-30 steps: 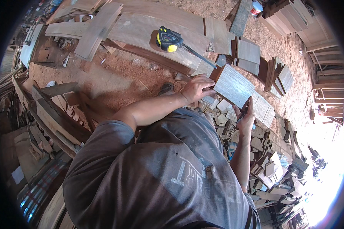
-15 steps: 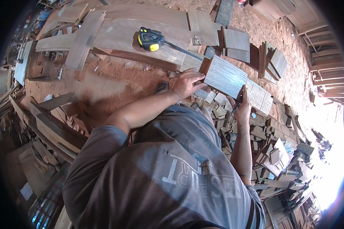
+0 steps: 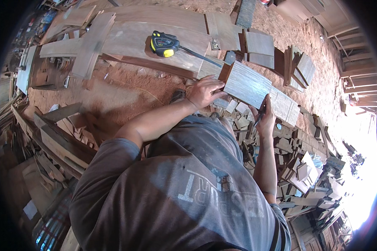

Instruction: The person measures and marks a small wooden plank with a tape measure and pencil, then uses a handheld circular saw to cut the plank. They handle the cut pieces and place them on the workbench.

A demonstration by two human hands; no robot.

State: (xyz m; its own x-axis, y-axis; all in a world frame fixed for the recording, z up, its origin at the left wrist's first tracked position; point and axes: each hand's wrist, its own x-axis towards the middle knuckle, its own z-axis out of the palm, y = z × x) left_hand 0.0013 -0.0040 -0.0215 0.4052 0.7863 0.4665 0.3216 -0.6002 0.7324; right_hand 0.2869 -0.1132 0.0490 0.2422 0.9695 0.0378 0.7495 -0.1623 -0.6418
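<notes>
A pale rectangular board piece with a darker end lies at a slant over planks. My left hand has its fingers curled at the left end of this piece. My right hand is at its near right edge, fingers closed around a slim dark tool that looks like a pen or pencil. A black and yellow tape measure rests on a long plank, its blade reaching to the left end of the piece.
Short boards and a leaning stack sit behind the piece. Wooden frames stand at the left over a dusty floor. Offcuts pile up at the right, with timber shelving beyond.
Over the last second the view has shifted, so the piece, tape and hands sit further left and slightly higher in the picture. Their arrangement looks nearly the same.
</notes>
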